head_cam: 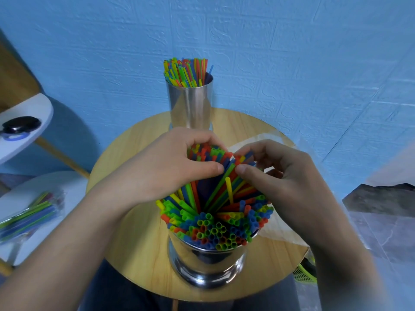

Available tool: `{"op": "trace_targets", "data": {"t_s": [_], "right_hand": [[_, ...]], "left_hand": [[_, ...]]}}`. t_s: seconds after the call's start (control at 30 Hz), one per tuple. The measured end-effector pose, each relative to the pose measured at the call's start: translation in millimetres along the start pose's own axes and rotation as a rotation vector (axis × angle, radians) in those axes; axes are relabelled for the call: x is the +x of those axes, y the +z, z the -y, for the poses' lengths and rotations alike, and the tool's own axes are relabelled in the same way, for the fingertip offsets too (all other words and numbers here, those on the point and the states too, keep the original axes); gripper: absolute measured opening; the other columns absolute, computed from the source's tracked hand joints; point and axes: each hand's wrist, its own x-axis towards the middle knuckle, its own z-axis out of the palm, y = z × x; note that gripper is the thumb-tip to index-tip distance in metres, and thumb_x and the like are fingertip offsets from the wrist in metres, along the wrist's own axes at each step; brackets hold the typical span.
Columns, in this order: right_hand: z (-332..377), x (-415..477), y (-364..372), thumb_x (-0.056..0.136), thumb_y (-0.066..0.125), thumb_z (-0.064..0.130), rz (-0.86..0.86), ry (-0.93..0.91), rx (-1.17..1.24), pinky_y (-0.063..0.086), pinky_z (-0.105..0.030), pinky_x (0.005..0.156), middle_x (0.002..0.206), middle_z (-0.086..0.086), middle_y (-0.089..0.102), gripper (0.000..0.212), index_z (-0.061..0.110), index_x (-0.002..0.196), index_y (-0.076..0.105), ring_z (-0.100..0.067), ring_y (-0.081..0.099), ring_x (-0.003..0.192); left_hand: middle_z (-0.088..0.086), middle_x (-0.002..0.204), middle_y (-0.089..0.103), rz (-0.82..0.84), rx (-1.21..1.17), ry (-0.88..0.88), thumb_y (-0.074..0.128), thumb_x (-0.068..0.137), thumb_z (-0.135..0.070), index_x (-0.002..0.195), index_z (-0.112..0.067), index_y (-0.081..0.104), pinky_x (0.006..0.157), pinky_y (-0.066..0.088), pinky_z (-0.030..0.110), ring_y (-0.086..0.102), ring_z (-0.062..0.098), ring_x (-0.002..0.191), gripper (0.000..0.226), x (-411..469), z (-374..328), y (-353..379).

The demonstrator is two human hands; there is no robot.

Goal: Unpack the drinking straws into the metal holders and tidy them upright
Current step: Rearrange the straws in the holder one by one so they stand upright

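Gripping a leaning bunch of straws (pixel 215 227) near the tips with the left hand (pixel 170 162), curled right round them. Pinching neighbouring tips with the right hand (pixel 278 173), thumb against fingertips, close beside the left thumb. Packed below both hands in the near holder (pixel 206 263), open ends up, with the middle ones slanting up into the grasp. Beyond the hands, on the same table (pixel 134 243), a far holder (pixel 190 104) of upright far straws (pixel 186 72). Under the right hand, a clear wrapper (pixel 253 139). Well left of the left arm, a bag (pixel 29 216) of more.
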Motion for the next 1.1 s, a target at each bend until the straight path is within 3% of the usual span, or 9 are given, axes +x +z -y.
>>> {"op": "trace_targets", "data": {"t_s": [0.1,0.23,0.3,0.43,0.6,0.73,0.97,1.1], "right_hand": [[1,0,1,0.086,0.068,0.034,-0.006,-0.020,0.011,0.056,-0.034,0.070,0.092,0.006,0.068,0.005,0.036,0.090,0.070,-0.015,0.064,0.085],[-2,0,0,0.086,0.068,0.034,-0.025,-0.013,-0.003,0.054,-0.029,0.068,0.093,0.007,0.067,0.006,0.035,0.091,0.069,-0.014,0.062,0.084],[-2,0,1,0.086,0.067,0.035,-0.034,-0.008,-0.006,0.054,-0.026,0.069,0.094,0.007,0.068,0.008,0.036,0.093,0.069,-0.013,0.062,0.086],[-1,0,1,0.085,0.064,0.034,-0.026,0.007,0.002,0.055,-0.025,0.069,0.095,0.007,0.068,0.012,0.034,0.096,0.070,-0.012,0.062,0.087],[0,0,1,0.084,0.062,0.034,-0.019,0.018,0.003,0.055,-0.020,0.068,0.097,0.010,0.066,0.014,0.035,0.095,0.070,-0.008,0.061,0.087],[-1,-1,1,0.085,0.062,0.038,-0.018,0.032,-0.020,0.056,-0.024,0.068,0.096,0.012,0.066,0.012,0.037,0.092,0.071,-0.010,0.063,0.087],[-1,0,1,0.083,0.064,0.043,-0.023,0.030,-0.045,0.056,-0.027,0.070,0.095,0.012,0.065,0.011,0.038,0.091,0.070,-0.011,0.063,0.088],[0,-1,1,0.083,0.064,0.041,-0.033,0.020,-0.043,0.055,-0.025,0.069,0.094,0.014,0.065,0.009,0.039,0.090,0.070,-0.010,0.062,0.086]], "left_hand": [[-0.015,0.087,0.076,-0.021,0.010,0.011,0.076,0.087,-0.021,0.099,-0.035,0.076,0.070,0.051,0.009,0.070,-0.003,0.081,0.018,-1,1,-1],[-0.014,0.110,0.072,-0.057,0.018,-0.002,0.080,0.084,-0.024,0.112,-0.040,0.071,0.086,0.048,0.008,0.064,-0.010,0.104,0.033,-1,6,-6],[-0.014,0.115,0.072,-0.051,-0.014,-0.017,0.084,0.082,-0.030,0.114,-0.042,0.070,0.094,0.052,0.019,0.065,-0.005,0.107,0.037,-1,10,-8],[-0.015,0.103,0.075,-0.068,-0.066,-0.057,0.083,0.083,-0.023,0.109,-0.037,0.074,0.091,0.058,0.037,0.073,0.008,0.094,0.032,-4,14,-10],[-0.005,0.091,0.079,-0.048,-0.156,-0.075,0.077,0.086,-0.014,0.104,-0.030,0.077,0.082,0.063,0.034,0.077,0.014,0.084,0.024,-5,14,-8],[-0.004,0.088,0.079,-0.064,-0.148,-0.071,0.076,0.087,-0.016,0.102,-0.030,0.077,0.082,0.063,0.041,0.077,0.017,0.083,0.021,-5,14,-5],[0.001,0.094,0.078,-0.146,-0.110,-0.003,0.082,0.084,-0.032,0.098,-0.035,0.081,0.088,0.058,0.043,0.075,0.018,0.091,0.014,-4,15,-3],[-0.002,0.094,0.077,-0.174,-0.055,0.013,0.074,0.073,-0.049,0.096,-0.040,0.080,0.091,0.056,0.045,0.071,0.019,0.094,0.025,-2,18,-1]]}}
